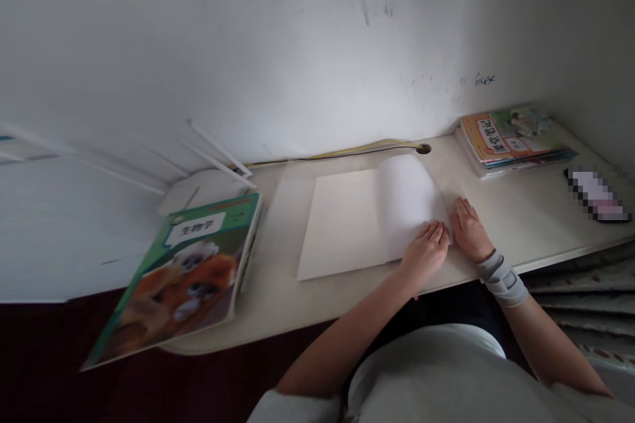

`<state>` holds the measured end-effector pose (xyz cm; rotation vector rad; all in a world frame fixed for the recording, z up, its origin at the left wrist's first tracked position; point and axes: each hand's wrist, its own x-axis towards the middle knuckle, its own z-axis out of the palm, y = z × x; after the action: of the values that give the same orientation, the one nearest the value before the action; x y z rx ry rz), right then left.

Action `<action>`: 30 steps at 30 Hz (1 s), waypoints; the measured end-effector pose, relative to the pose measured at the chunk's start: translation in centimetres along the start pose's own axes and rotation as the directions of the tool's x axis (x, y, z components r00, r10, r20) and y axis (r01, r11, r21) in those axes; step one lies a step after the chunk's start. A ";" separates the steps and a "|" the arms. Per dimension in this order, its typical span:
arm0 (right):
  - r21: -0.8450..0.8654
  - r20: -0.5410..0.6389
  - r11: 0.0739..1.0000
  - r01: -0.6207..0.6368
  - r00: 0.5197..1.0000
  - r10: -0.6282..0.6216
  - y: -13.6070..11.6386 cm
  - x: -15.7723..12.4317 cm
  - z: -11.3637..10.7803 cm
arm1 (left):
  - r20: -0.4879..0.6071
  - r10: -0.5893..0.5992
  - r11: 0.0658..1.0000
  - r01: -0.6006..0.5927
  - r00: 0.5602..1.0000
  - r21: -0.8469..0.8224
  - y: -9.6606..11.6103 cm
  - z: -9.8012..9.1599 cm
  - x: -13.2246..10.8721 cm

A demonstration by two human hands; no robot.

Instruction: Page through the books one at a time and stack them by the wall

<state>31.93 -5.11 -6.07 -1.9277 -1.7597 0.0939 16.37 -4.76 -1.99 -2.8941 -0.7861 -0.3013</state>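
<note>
Notebook (342, 221), left hand (425, 250) on page (407, 192), right hand (469, 231) alongside, their fingers outstretched; green book (183, 277) left, book stack (510, 135), phone (595, 193) right

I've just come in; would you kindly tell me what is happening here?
A person at a desk has an open book, with no print visible on its pages. Their left hand lies near the lower corner of the right-hand page, and their right hand rests just beyond its edge. A green-covered book lies to the left; a stack of books is to the right.

Matt paper pages (342, 221), smooth desk (526, 218)
</note>
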 end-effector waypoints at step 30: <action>-0.243 0.080 0.963 0.115 0.992 -0.098 -2.0 -1.0 -0.9 | 0.197 -0.463 0.880 0.474 0.864 -0.012 -16.2 -0.2 10.8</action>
<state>30.32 -6.28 -4.79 -2.0158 -1.9973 -0.1058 17.14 14.33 1.75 -2.7708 -1.5456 -0.0918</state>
